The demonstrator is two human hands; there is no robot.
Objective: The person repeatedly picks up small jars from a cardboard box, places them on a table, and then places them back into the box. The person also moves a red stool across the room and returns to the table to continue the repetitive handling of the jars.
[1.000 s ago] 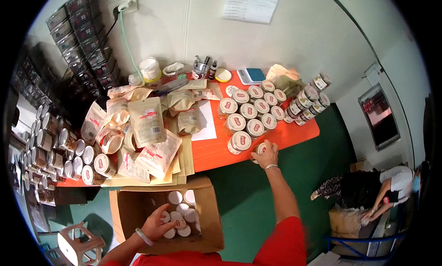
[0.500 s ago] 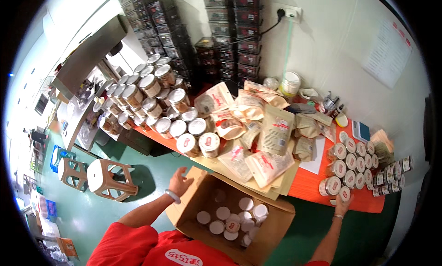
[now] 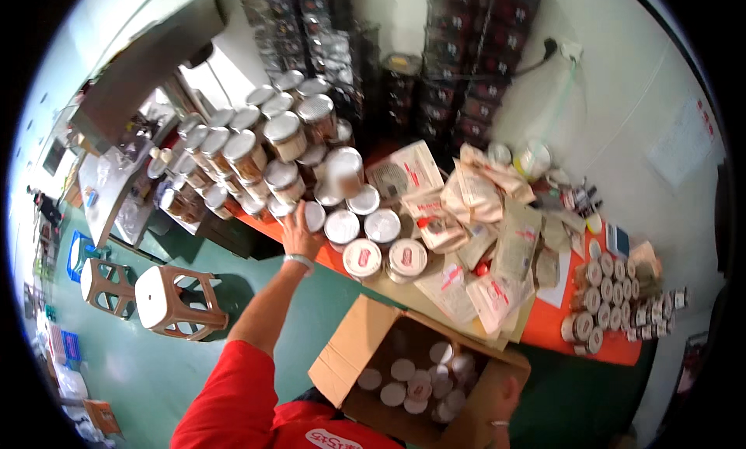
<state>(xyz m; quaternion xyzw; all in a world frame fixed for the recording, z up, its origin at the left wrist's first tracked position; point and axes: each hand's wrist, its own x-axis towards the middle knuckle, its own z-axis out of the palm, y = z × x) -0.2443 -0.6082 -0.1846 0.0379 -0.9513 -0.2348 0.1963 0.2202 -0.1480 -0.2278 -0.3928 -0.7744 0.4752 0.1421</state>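
My left hand (image 3: 298,238) is stretched out to the near edge of the orange-topped table. Its fingers are extended against the white-lidded jars (image 3: 313,217) there. Two jars with red-printed lids (image 3: 362,259) stand to the right of that hand. My right hand (image 3: 507,400) is by the right side of the open cardboard box (image 3: 342,356). Motion smears its fingers, and I cannot make out anything in it. Inside the box are several round white-lidded containers (image 3: 402,370), one with a red mark on its lid.
Paper pouches (image 3: 491,297) lie heaped mid-table. At the right end stand small labelled jars (image 3: 592,300) and a scale (image 3: 617,241). Stacked dark boxes (image 3: 474,68) rise at the back. Two plastic stools (image 3: 180,297) stand on the green floor at left.
My left hand has moved from beside the box up to the jars. My right hand has come back from the small jars at right to the box. The view has shifted left.
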